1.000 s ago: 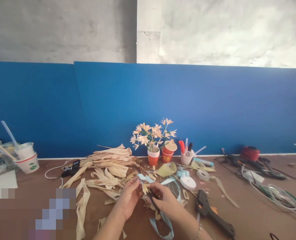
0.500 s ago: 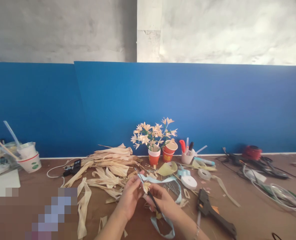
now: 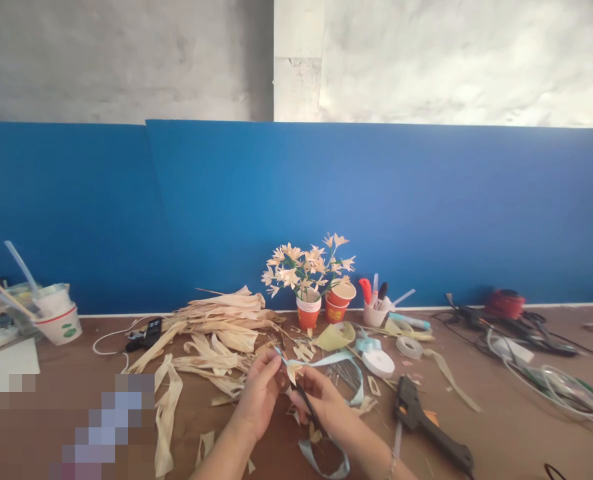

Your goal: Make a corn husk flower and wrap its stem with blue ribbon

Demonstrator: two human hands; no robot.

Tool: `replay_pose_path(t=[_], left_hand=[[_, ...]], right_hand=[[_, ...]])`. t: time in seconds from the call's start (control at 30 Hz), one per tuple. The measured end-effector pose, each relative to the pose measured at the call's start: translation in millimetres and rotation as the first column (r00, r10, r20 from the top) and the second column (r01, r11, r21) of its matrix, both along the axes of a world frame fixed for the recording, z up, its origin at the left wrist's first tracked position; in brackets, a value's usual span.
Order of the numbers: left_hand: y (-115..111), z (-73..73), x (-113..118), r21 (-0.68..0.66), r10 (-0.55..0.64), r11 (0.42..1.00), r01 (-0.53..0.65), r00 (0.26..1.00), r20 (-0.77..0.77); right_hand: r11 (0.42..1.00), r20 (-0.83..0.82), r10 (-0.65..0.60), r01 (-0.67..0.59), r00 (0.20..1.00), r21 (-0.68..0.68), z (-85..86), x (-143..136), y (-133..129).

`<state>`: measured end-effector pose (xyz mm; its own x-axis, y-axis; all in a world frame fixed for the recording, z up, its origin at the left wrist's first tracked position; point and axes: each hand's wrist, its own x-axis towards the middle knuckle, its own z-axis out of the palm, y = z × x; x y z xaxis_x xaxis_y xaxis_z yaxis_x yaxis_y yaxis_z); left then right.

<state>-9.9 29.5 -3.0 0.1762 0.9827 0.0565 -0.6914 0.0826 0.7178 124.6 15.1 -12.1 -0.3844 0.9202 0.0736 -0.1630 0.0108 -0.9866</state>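
Note:
Close together over the middle of the table, both my hands are closed. My left hand [image 3: 260,392] pinches near the end of a light blue ribbon [image 3: 321,363], beside a small pale flower [image 3: 293,373] between my hands. My right hand [image 3: 325,399] grips a tool with a black handle [image 3: 306,403], which looks like scissors; my fingers partly hide it. A loop of ribbon hangs below the right wrist. Behind my hands stands a red and white paper cup [image 3: 309,316] of pale flowers on green stems.
Dried husk strips [image 3: 226,317] are heaped at left. A glue gun [image 3: 429,427] lies on the right, near a white spool [image 3: 378,364] and a tape roll [image 3: 409,347]. A pen cup [image 3: 375,315] stands behind. Cables [image 3: 551,393] tangle at far right; blue panels [image 3: 326,200] back the table.
Both hands stay nearly in place. The ribbon by the left fingertips and the small flower have shifted slightly, and the ribbon loop below the right wrist has moved a little.

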Motion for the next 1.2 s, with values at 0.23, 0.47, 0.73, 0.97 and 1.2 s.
replay_pose_path(t=[0.23, 0.47, 0.73, 0.97, 1.2], left_hand=[[0.5, 1.1, -0.9, -0.024, -0.037, 0.999, 0.037, 0.999, -0.008], [3.5, -0.8, -3.0, -0.033, -0.053, 0.998, 0.053, 0.998, 0.020], [6.0, -0.4, -5.1, -0.026, -0.018, 0.999, 0.018, 1.000, -0.012], [5.8, -1.9, -4.7, 0.011, -0.031, 0.999, 0.031, 0.999, -0.041], [3.3, 1.2, -1.0, 0.003, -0.029, 1.000, 0.029, 1.000, -0.009]], right_hand=[[1.000, 0.002, -0.007, 0.007, 1.000, 0.001, 6.7, -1.3, -2.7], [1.000, 0.003, -0.011, 0.011, 1.000, -0.011, 9.8, -0.3, -3.5], [0.963, 0.223, -0.183, 0.130, 0.958, 0.235, -2.2, 4.2, -1.0], [0.905, 0.310, -0.280, 0.142, 0.909, 0.401, 10.3, 4.8, -6.8], [0.903, 0.324, -0.281, 0.134, 0.903, 0.409, 8.3, 4.4, -6.6]])
